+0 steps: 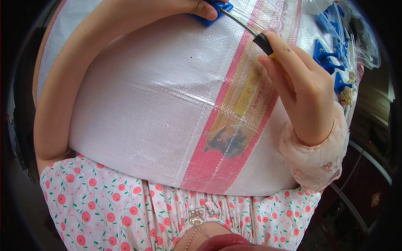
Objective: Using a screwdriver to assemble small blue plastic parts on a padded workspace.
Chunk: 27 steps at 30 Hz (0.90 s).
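Observation:
At the far edge of the view, my left hand (203, 9) pins a small blue plastic piece (207, 21) to the covered table. Part of that hand and of the piece is cut off by the picture's top edge. My right hand (307, 81) is closed around the black and yellow handle of a screwdriver (263, 43). Its thin metal shaft slants up and to the left. The shaft's tip meets the blue piece, close beside my left fingers. Whether a screw sits under the tip is too small to make out.
A white woven plastic sheet (138, 113) with a pink and yellow printed band covers the rounded table. Several blue pieces with stems (322, 54) lie along the right edge. Clear plastic bags (368, 50) bunch at the far right, near a small tan lump (346, 96).

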Tool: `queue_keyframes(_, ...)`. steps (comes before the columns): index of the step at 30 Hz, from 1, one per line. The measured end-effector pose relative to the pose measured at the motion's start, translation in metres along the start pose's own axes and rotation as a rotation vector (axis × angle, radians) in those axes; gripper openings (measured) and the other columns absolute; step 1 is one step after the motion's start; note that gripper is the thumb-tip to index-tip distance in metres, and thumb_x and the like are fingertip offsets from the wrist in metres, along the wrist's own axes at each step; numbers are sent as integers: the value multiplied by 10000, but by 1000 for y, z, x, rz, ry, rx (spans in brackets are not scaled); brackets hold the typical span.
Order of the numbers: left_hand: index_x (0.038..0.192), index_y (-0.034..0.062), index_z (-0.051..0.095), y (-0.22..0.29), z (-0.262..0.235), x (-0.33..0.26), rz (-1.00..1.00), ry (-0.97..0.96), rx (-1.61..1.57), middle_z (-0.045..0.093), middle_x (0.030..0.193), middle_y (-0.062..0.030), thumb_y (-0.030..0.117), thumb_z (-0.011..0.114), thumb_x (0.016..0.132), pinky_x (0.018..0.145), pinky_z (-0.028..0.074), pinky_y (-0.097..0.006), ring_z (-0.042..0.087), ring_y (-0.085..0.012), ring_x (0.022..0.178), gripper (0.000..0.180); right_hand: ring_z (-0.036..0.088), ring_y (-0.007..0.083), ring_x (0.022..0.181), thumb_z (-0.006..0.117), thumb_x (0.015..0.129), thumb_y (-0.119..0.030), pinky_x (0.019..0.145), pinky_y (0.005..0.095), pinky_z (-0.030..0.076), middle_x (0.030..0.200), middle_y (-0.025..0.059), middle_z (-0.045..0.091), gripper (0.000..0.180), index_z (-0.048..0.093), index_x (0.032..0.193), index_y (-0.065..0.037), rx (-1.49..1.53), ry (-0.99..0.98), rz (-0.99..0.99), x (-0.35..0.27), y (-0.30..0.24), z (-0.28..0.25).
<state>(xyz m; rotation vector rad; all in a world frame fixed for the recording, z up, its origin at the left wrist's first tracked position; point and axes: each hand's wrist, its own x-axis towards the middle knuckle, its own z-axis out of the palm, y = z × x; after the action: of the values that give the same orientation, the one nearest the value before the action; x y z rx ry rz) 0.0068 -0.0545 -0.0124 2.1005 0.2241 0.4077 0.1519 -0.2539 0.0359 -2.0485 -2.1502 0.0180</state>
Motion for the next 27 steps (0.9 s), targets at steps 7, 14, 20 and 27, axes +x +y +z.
queue_keyframes(7,963,51,750,-2,-8,9,49,-35,-2,667,911,-50,85,806,746,755,538,-253,638,-147,852,227,561,118,575,769,743,-12,493,276,455,723,37,536,467,682,1197,-81,-380,159,-110,-1,-4,3)
queue_keyframes(14,962,57,751,-1,-10,9,-72,-46,-56,672,914,-56,101,813,746,774,548,-264,647,-148,869,229,568,117,593,736,746,41,500,266,459,761,35,548,487,683,1210,-96,-340,193,-171,0,3,4)
queue_keyframes(20,904,49,743,-8,-13,11,-139,-55,-160,686,926,-61,109,829,736,823,561,-282,647,-140,861,198,570,129,608,718,807,16,507,260,449,782,53,565,452,656,1246,-74,-169,93,-105,-3,6,4)
queue_keyframes(27,859,39,725,-8,-15,11,-141,-57,-165,700,883,-61,92,823,741,809,555,-283,642,-131,846,163,539,108,631,660,875,18,528,230,406,802,80,573,384,632,1256,-21,195,13,-11,0,9,-2)
